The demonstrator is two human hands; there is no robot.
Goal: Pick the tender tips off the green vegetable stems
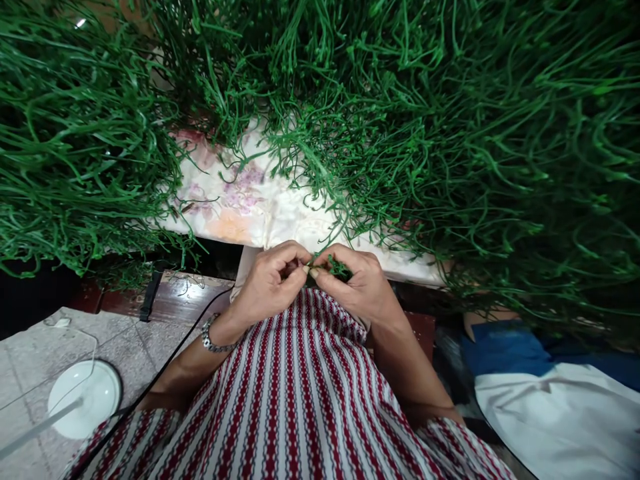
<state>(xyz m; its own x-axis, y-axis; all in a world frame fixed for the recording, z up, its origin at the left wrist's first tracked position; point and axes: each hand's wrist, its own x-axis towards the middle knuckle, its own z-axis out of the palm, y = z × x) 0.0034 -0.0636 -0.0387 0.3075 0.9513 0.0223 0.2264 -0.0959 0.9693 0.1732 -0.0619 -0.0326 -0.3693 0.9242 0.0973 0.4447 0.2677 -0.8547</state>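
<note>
My left hand and my right hand meet at the table's near edge, above my lap. Thumbs and fingertips are pinched together at a small green stem. Part of that stem shows inside the curl of my right fingers; the exact point where the two hands grip it is hidden. Just beyond them, a loose heap of thin, curly green stems with small nubs at the tips spreads over a floral cloth. Whether the stems are plant or plastic, I cannot tell.
Another thick pile of green stems hangs over the table edge at left. Below it are a wooden bench and a white round stand base on the tiled floor. A dark cable runs past my left arm. White cloth lies at right.
</note>
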